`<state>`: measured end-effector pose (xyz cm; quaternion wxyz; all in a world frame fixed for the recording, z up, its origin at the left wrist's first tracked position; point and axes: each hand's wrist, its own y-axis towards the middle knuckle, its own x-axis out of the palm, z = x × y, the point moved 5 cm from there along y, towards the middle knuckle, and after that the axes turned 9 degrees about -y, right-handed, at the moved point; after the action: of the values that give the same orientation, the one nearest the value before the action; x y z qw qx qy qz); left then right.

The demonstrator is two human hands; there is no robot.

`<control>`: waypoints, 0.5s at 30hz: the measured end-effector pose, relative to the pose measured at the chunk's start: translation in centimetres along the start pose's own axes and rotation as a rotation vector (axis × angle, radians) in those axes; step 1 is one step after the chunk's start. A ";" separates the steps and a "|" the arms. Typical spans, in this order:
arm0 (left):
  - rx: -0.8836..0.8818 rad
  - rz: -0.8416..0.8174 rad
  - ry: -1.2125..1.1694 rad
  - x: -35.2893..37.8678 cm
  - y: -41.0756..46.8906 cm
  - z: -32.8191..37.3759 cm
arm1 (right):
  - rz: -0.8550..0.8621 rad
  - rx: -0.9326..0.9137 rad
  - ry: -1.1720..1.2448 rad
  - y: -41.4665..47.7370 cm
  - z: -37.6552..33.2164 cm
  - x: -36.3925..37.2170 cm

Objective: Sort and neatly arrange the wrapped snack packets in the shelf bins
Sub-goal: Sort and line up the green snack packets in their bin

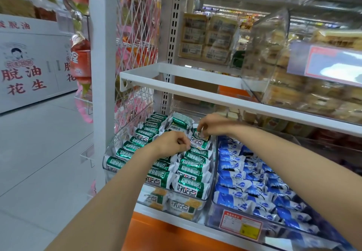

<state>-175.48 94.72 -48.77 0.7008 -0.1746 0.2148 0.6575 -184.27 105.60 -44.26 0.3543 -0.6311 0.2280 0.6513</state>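
Green-white packets (193,187), blue-white packets (252,184)

Legible print on carton and packets.
White carton (29,70), left of frame: red "脱油花生"; green packets (191,188), lower centre: "好吃点", inverted; bin label (241,224) illegible.

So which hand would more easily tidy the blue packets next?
The right hand, probably. Its forearm crosses above the blue packets, while the left hand sits further left over the green bin. Both hands currently pinch a green packet.
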 end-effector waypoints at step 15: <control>-0.031 -0.038 -0.091 -0.3 0.3 -0.5 | -0.227 -0.040 -0.022 0.5 -1.0 1.3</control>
<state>-175.86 94.21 -49.02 0.7195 -0.1593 0.1693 0.6544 -183.95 104.79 -45.69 0.4159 -0.6524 0.1380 0.6183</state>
